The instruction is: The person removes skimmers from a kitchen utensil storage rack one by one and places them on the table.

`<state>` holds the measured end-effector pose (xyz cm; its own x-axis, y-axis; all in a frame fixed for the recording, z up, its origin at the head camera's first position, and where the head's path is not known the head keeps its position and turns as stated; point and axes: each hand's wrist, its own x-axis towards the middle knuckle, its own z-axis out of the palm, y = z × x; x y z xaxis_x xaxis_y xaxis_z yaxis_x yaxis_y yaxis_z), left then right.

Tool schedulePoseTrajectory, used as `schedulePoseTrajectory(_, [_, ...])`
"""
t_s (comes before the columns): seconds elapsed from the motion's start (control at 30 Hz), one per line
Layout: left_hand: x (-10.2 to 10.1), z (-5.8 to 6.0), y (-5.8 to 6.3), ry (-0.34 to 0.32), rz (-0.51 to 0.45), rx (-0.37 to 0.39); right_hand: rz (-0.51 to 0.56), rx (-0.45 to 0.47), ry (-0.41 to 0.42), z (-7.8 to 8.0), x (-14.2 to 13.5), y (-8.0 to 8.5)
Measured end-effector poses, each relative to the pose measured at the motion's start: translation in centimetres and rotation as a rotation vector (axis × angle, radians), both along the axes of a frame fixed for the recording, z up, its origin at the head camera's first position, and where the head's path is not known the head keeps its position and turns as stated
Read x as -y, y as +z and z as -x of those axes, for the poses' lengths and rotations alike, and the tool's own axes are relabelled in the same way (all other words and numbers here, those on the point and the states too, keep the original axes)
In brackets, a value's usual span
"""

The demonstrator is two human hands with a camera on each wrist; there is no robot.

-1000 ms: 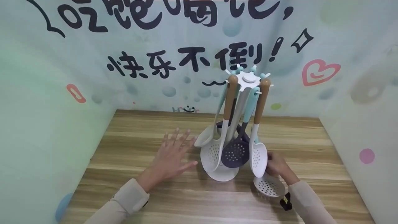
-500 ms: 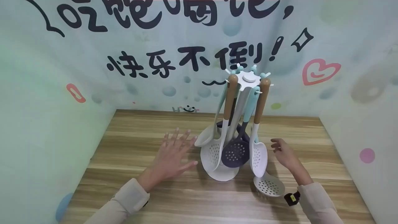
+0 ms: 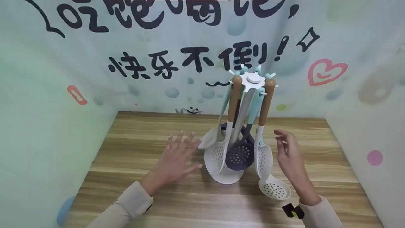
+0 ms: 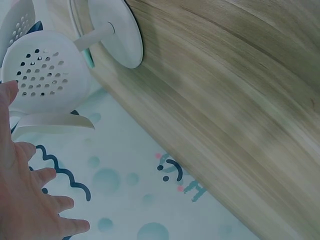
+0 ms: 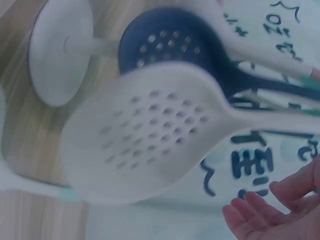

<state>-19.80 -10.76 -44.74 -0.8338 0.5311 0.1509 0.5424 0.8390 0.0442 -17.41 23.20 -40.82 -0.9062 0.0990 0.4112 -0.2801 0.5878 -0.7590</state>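
Observation:
A utensil stand (image 3: pixel 253 79) rises from a round white base (image 3: pixel 226 180), with several utensils on its hooks. Hanging at the front are a dark skimmer (image 3: pixel 240 156) with a light-blue handle and two white skimmers with brown handles; the right-hand white skimmer (image 3: pixel 264 161) fills much of the right wrist view. A pale grey skimmer (image 3: pixel 274 189) lies on the table, its handle partly hidden behind that white one. My left hand (image 3: pixel 175 160) is spread beside the stand's left side, near a pale ladle (image 3: pixel 208 138). Loosely bent and holding nothing, my right hand (image 3: pixel 289 155) hovers right of the stand.
The wooden table (image 3: pixel 133 139) meets a printed backdrop (image 3: pixel 164 95) behind the stand, with pale side walls at left and right. A small black item (image 3: pixel 292 211) sits at the right cuff.
My right hand has come out from behind the right-hand white skimmer and moved up and back, away from the grey skimmer. The left hand and the stand stay put.

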Motion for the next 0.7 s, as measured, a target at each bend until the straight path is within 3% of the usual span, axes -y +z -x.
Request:
schedulePoseTrajectory(0.17, [-0.1, -0.1, 0.0, 0.000, -0.002, 0.001, 0.004, -0.264, 0.012, -1.3, 1.9, 0.4])
schedulePoseTrajectory(0.3, [-0.1, -0.1, 0.1, -0.007, -0.021, -0.002, 0.043, -0.378, 0.059, -2.1, 3.2, 0.7])
schedulePoseTrajectory(0.47, [-0.1, -0.1, 0.1, -0.006, -0.019, 0.008, 0.107, -0.397, 0.152, -3.0, 4.9, 0.9])
schedulePoseTrajectory(0.7, [-0.2, -0.2, 0.2, 0.003, -0.005, 0.003, 0.137, -0.355, 0.284, -3.6, 6.9, 1.1])
